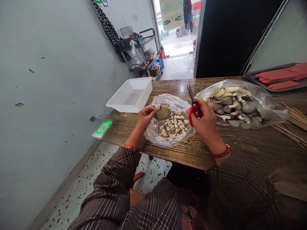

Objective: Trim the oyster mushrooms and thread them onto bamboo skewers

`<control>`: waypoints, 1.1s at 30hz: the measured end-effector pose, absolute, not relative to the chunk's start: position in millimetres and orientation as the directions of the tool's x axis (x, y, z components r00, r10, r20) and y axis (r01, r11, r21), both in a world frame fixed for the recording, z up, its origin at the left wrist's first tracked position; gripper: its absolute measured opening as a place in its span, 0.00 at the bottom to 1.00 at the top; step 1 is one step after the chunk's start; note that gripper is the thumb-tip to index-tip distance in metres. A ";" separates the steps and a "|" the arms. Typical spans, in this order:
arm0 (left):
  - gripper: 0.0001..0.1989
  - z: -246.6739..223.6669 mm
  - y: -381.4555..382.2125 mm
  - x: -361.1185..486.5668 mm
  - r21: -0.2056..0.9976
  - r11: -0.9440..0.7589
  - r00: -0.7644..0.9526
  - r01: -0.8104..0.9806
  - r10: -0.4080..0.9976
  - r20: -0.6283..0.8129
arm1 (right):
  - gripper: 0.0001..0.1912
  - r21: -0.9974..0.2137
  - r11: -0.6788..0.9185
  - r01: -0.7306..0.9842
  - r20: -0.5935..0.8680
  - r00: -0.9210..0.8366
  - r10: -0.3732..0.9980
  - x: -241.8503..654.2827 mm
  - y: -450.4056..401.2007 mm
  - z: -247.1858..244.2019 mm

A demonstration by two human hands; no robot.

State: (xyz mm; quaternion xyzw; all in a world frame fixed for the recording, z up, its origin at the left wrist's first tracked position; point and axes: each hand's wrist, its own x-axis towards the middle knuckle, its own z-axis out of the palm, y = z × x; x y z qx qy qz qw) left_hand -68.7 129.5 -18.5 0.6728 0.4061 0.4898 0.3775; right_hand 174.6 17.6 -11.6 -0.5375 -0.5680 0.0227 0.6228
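Note:
Pinched in my left hand (pixel 145 118) is an oyster mushroom (pixel 163 112), its grey cap turned toward me. It hangs over a clear plastic bag (pixel 153 136) that holds many pale cut mushroom pieces (pixel 174 125). My right hand (pixel 205 116) is closed around the red handles of a pair of scissors (pixel 191 93), whose dark blades point up and away from me, apart from the mushroom. Just beyond that hand, a second clear bag (pixel 266 99) lies full of whole oyster mushrooms (pixel 231 102).
A white plastic tub (pixel 130 95) stands at the table's far left. Back right, a dark tray (pixel 261 85) carries red slabs (pixel 280 75). Thin wooden skewers (pixel 294 132) lie at right. The wooden table (pixel 187 151) meets a wall at left; a grey cart (pixel 141 48) stands beyond, near a doorway.

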 end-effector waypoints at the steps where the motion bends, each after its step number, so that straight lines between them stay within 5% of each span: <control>1: 0.08 -12.1 124.2 -66.5 0.894 -0.415 0.208 0.167 0.901 0.380 | 0.21 -0.708 0.421 0.568 0.672 0.357 0.648 174.6 18.3 -11.9; 7: 0.06 23.3 92.5 -45.5 0.811 -0.565 0.417 0.149 0.780 0.467 | 0.25 -0.853 0.437 0.284 0.510 0.281 0.813 171.4 26.8 -19.9; 16: 0.06 23.2 79.4 -14.4 0.848 -0.530 0.458 0.015 0.757 0.465 | 0.29 -0.949 0.307 -0.077 0.292 0.158 0.943 165.7 36.6 -29.7; 21: 0.33 9.7 92.5 -11.0 0.949 -0.283 0.562 -0.137 0.767 0.310 | 0.25 -0.899 0.416 0.136 0.437 0.348 0.830 163.9 32.1 -25.0; 25: 0.28 -1.0 101.1 -12.3 0.979 -0.107 0.643 -0.175 0.741 0.196 | 0.23 -0.845 0.456 0.280 0.530 0.320 0.786 160.0 24.0 -17.8; 33: 0.25 -11.1 105.0 -17.0 0.974 0.019 0.698 -0.227 0.700 0.149 | 0.25 -0.888 0.387 0.248 0.452 0.312 0.836 160.0 21.7 -21.3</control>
